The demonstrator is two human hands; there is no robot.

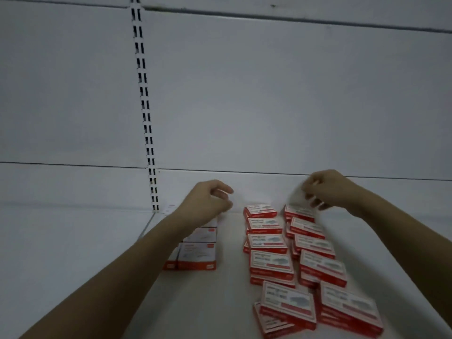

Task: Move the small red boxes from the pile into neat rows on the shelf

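Note:
Small red boxes with white labels lie on the white shelf (208,302). On the right they run front to back in two rows (267,241) (315,245), stacked two high; the front stacks (288,304) sit crooked. A separate short row of boxes (198,255) lies on the left, partly hidden by my left forearm. My left hand (208,201) hovers over the back of that left row, fingers loosely curled, holding nothing. My right hand (325,189), blurred, hangs just above the rearmost box (298,211) of the right row, fingers spread downward and empty.
The shelf's white back panel (269,106) rises right behind the boxes. A slotted upright (146,118) runs down it on the left. Bare shelf lies between the left row and the right rows, and along the front left.

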